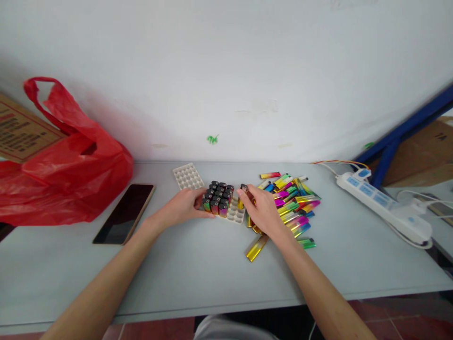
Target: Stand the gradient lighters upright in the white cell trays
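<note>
Several lighters [218, 193] with black tops and shiny coloured bodies stand upright, close together, in a pale tray with round pockets [236, 212]. My left hand [186, 205] is closed around the left side of this group, its thumb along the front edge. Pinched in my right hand [261, 205] is a yellow lighter [241, 203], held upright over the right end of the tray, where bare pockets show. Whether its lower end touches the tray, I cannot tell. Beside and beneath my right hand lies a loose pile of metallic coloured lighters [292, 200].
A second pocketed tray [188, 176] lies behind my left hand. To the left are a dark phone [124, 214], a red plastic bag [71, 174] and a cardboard box [24, 127]. At the right lies a white power strip [384, 205] with cables, near a blue metal frame [406, 125].
</note>
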Demonstrator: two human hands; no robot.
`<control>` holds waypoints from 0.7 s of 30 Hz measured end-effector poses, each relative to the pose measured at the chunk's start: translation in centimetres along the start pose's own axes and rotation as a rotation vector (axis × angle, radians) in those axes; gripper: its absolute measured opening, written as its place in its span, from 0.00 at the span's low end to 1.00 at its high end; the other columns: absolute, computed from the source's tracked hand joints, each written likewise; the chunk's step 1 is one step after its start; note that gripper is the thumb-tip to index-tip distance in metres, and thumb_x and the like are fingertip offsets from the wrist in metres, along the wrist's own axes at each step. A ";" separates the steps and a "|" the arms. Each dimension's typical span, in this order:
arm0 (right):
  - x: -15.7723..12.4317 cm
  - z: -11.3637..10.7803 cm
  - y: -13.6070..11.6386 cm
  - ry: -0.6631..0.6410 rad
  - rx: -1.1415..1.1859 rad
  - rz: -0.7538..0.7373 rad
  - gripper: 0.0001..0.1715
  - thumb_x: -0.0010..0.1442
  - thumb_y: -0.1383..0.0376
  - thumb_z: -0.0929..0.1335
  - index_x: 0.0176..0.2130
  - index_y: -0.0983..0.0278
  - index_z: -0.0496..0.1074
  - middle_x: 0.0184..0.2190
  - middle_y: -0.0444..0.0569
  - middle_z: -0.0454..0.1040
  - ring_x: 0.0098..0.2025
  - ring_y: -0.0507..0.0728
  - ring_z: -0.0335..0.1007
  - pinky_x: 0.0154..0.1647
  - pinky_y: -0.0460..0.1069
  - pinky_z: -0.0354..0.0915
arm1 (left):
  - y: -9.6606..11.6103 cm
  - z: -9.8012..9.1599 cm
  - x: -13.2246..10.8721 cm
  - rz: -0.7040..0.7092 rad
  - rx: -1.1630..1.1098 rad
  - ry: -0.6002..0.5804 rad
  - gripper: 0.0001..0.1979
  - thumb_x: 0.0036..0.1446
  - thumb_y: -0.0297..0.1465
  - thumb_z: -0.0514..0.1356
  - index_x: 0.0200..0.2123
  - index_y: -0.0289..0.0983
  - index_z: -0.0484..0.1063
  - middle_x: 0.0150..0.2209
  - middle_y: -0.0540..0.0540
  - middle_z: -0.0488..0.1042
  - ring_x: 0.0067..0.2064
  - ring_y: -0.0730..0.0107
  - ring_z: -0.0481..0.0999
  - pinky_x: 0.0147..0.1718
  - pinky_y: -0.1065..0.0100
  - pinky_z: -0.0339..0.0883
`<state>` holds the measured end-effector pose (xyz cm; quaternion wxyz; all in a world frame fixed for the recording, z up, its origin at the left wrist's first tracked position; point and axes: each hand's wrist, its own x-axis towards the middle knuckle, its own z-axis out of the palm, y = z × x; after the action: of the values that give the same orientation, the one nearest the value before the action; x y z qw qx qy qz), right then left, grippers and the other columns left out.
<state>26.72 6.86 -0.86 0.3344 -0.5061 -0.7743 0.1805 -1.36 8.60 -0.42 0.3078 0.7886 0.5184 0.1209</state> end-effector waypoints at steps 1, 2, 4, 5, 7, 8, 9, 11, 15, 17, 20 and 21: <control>0.0 0.0 0.2 -0.018 -0.009 0.013 0.27 0.81 0.48 0.61 0.32 0.57 0.65 0.28 0.47 0.73 0.33 0.60 0.73 0.38 0.52 0.65 | 0.1 0.0 0.0 0.003 -0.001 0.000 0.28 0.53 0.56 0.72 0.41 0.39 0.75 0.26 0.55 0.69 0.30 0.64 0.69 0.30 0.66 0.56; 0.0 0.0 0.3 -0.030 -0.016 0.019 0.27 0.81 0.48 0.61 0.32 0.57 0.65 0.27 0.46 0.73 0.32 0.60 0.73 0.38 0.52 0.64 | 0.2 -0.1 -0.1 0.003 0.000 0.000 0.28 0.53 0.56 0.73 0.42 0.39 0.75 0.26 0.55 0.69 0.30 0.64 0.69 0.30 0.66 0.56; 0.1 0.0 0.6 -0.038 -0.036 0.009 0.26 0.82 0.48 0.61 0.34 0.57 0.65 0.29 0.47 0.75 0.33 0.61 0.75 0.38 0.52 0.64 | 0.3 -0.1 -0.1 -0.003 0.003 0.003 0.28 0.53 0.56 0.72 0.42 0.39 0.75 0.26 0.54 0.70 0.30 0.64 0.69 0.30 0.66 0.56; 0.1 -0.1 0.8 -0.041 -0.044 -0.007 0.26 0.82 0.48 0.60 0.34 0.57 0.66 0.30 0.48 0.76 0.35 0.61 0.76 0.39 0.52 0.64 | 0.3 -0.1 -0.1 -0.007 0.003 0.006 0.28 0.52 0.56 0.72 0.42 0.39 0.75 0.26 0.54 0.70 0.30 0.64 0.69 0.30 0.66 0.56; 0.2 -0.1 0.9 -0.045 -0.052 -0.048 0.25 0.83 0.49 0.60 0.36 0.58 0.67 0.34 0.50 0.78 0.38 0.62 0.78 0.41 0.52 0.66 | 0.4 -0.1 -0.1 -0.011 0.003 0.011 0.29 0.52 0.57 0.72 0.42 0.39 0.75 0.27 0.54 0.71 0.30 0.63 0.69 0.29 0.66 0.56; 0.2 -0.1 1.0 -0.045 -0.054 -0.068 0.25 0.83 0.49 0.59 0.37 0.58 0.68 0.35 0.51 0.79 0.39 0.62 0.78 0.43 0.52 0.67 | 0.4 -0.1 -0.1 -0.011 0.004 0.013 0.28 0.52 0.57 0.72 0.42 0.39 0.75 0.27 0.54 0.71 0.30 0.63 0.69 0.29 0.66 0.56; 0.2 0.0 1.1 -0.044 -0.052 -0.084 0.24 0.83 0.50 0.60 0.37 0.58 0.69 0.37 0.51 0.79 0.40 0.62 0.78 0.44 0.52 0.67 | 0.3 -0.1 -0.1 -0.010 0.004 0.012 0.29 0.52 0.57 0.72 0.42 0.39 0.75 0.27 0.54 0.71 0.30 0.64 0.69 0.29 0.66 0.55; 0.2 0.2 1.3 -0.034 -0.040 -0.101 0.23 0.83 0.51 0.61 0.38 0.59 0.70 0.37 0.51 0.80 0.41 0.61 0.79 0.45 0.52 0.68 | 0.3 0.0 -0.2 -0.008 0.005 0.010 0.29 0.53 0.57 0.72 0.43 0.39 0.76 0.27 0.53 0.71 0.30 0.64 0.69 0.30 0.66 0.55; 0.3 0.8 1.8 -0.015 0.010 -0.143 0.20 0.82 0.53 0.64 0.39 0.59 0.71 0.36 0.50 0.80 0.39 0.61 0.79 0.43 0.51 0.68 | -0.1 0.1 -0.2 0.012 0.013 0.010 0.32 0.53 0.59 0.72 0.45 0.37 0.77 0.29 0.53 0.73 0.30 0.64 0.70 0.30 0.67 0.56; 0.4 1.0 1.9 -0.009 0.031 -0.161 0.19 0.81 0.54 0.65 0.38 0.59 0.71 0.36 0.49 0.81 0.39 0.60 0.79 0.42 0.51 0.68 | -0.2 0.1 -0.2 0.025 0.011 0.010 0.33 0.54 0.59 0.71 0.47 0.37 0.77 0.30 0.52 0.74 0.31 0.64 0.71 0.30 0.67 0.57; 0.5 0.9 2.0 0.012 0.055 -0.158 0.19 0.81 0.55 0.67 0.37 0.59 0.71 0.36 0.49 0.81 0.39 0.60 0.79 0.43 0.51 0.68 | -0.1 0.1 -0.2 0.032 0.020 0.010 0.31 0.56 0.57 0.71 0.47 0.37 0.77 0.30 0.53 0.74 0.31 0.64 0.70 0.31 0.67 0.57; 0.5 0.8 2.0 0.011 0.062 -0.156 0.19 0.80 0.55 0.67 0.37 0.59 0.71 0.36 0.49 0.82 0.39 0.60 0.80 0.43 0.51 0.69 | 0.0 0.1 -0.2 0.030 0.025 0.012 0.30 0.56 0.57 0.71 0.46 0.37 0.76 0.29 0.53 0.73 0.30 0.65 0.70 0.31 0.67 0.57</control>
<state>27.31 8.21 -2.51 0.3673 -0.4346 -0.8034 0.1752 -1.42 8.39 -0.46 0.2931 0.7993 0.5098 0.1235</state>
